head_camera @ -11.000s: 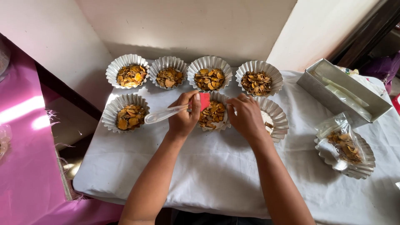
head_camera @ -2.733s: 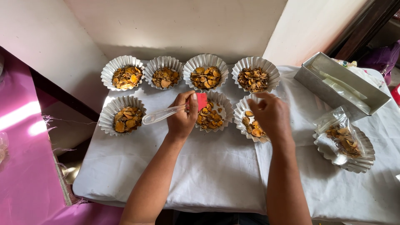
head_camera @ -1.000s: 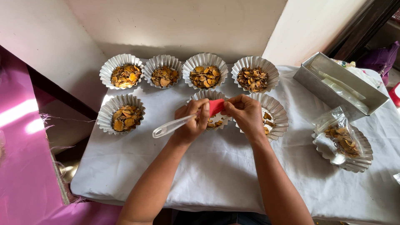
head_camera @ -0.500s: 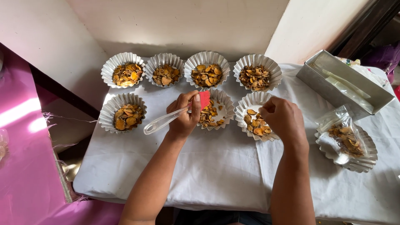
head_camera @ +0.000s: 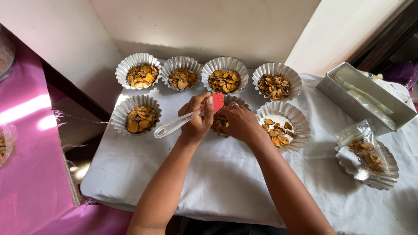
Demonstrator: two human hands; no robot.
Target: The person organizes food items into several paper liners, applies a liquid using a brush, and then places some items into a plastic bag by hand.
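My left hand [head_camera: 196,122] grips a brush [head_camera: 174,125] with a clear handle and red bristles, held over the middle fluted foil cup [head_camera: 237,102] of the near row. My right hand [head_camera: 240,122] rests on that same cup, fingers down among the dried orange-brown slices, covering most of it. To the right sits a partly filled cup [head_camera: 283,126] with a few slices on a white bottom. To the left is a full cup [head_camera: 136,119].
Several filled foil cups line the back row, from the far-left cup [head_camera: 138,75] to the far-right cup [head_camera: 277,85]. A metal rectangular tin [head_camera: 365,99] stands at the right, with a plastic bag of slices [head_camera: 365,153] on stacked foil cups below it. White cloth [head_camera: 226,182] covers the table; pink cloth [head_camera: 26,165] lies left.
My right hand has moved left from the partly filled cup to the middle cup beside the brush. The left hand has kept hold of the brush over that cup.
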